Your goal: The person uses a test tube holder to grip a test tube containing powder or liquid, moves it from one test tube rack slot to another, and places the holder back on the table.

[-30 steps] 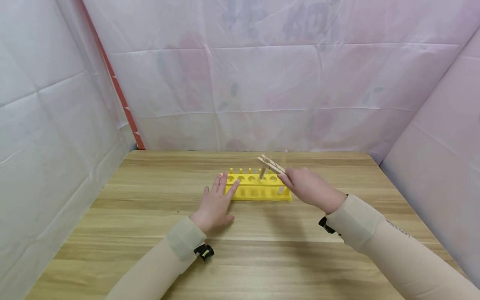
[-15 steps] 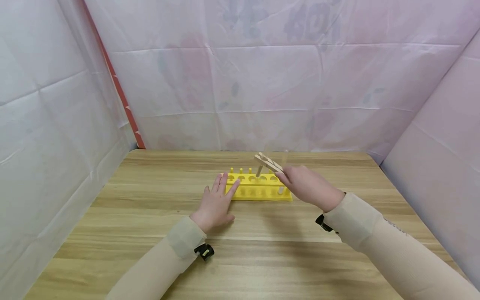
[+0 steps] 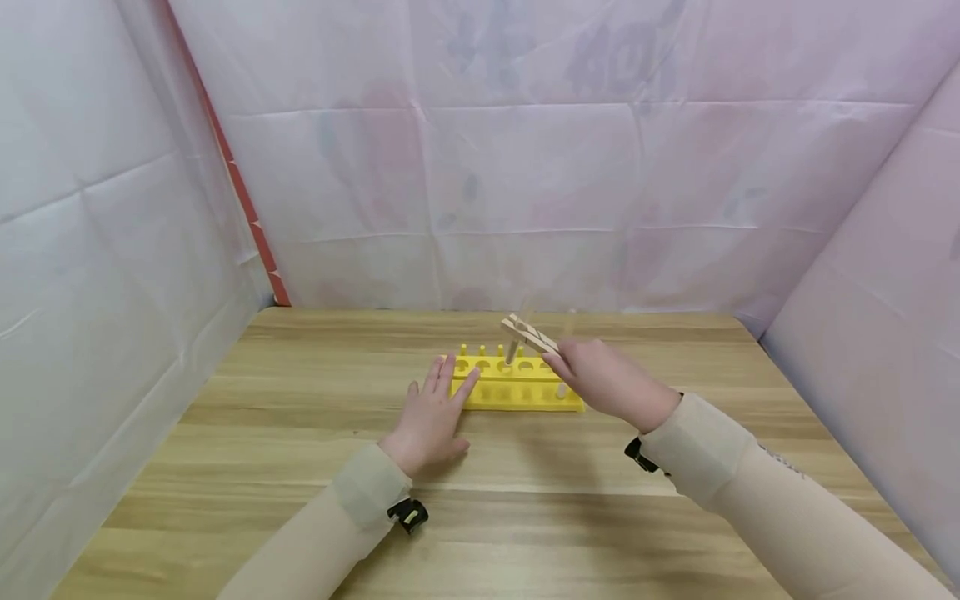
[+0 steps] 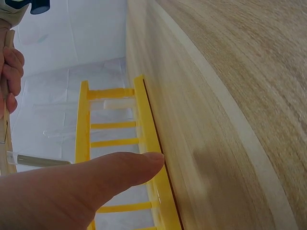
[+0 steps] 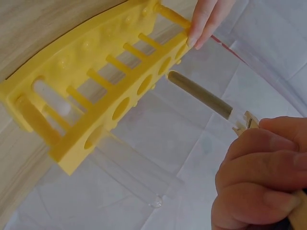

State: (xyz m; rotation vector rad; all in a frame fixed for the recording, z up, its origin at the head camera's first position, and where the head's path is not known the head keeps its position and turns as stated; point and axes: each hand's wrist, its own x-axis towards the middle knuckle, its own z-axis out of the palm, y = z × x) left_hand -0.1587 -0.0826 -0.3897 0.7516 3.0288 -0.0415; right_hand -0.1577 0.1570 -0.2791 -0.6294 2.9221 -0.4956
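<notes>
In the head view, my left hand [image 3: 427, 425] rests with straight fingers on the left end of a yellow test tube rack [image 3: 517, 406]. My right hand [image 3: 611, 383] grips a wooden test tube clamp [image 3: 531, 336]. The clamp bites a clear test tube [image 5: 201, 96] filled partly with grey-brown matter. This tube is tilted, its round bottom just above the rack's top plate, near the middle holes; the right wrist view shows it outside them. A second tube [image 5: 134, 167], with white matter [image 5: 50, 98] at its bottom, stands in the hole at the rack's right end.
The rack stands on a wood-grain table [image 3: 300, 433]. Short yellow pegs [image 3: 482, 350] rise along its back edge. Pale cloth walls [image 3: 525, 167] enclose the table at the back and both sides. A black camera [image 3: 408, 514] is strapped at the left wrist.
My right hand has shifted leftward along the rack, carrying the clamp and the tube from the right-hand holes toward the middle. My left hand has stayed on the rack's end.
</notes>
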